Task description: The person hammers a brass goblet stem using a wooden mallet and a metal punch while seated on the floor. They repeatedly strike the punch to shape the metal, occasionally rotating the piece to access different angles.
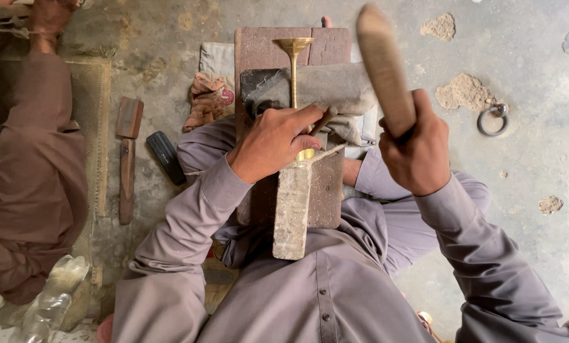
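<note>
My left hand (273, 141) grips a thin dark tool (325, 118) and presses it against a slim brass stem with a flared cup end (295, 60). The brass piece lies along a wooden work block (325, 190) on my lap, over a grey folded cloth (335, 89). A pale upright wooden slab (292, 209) stands at the block's near end. My right hand (414, 149) is raised to the right, closed around a wooden mallet (384, 67) whose blurred head points up and away.
Another person in brown clothes (30, 171) sits at the left. A wooden-handled tool (127, 152) and a dark cylinder (165, 157) lie on the concrete floor. A crumpled rag (208, 98), a metal ring (494, 119) and a clear plastic bottle (49, 305) are nearby.
</note>
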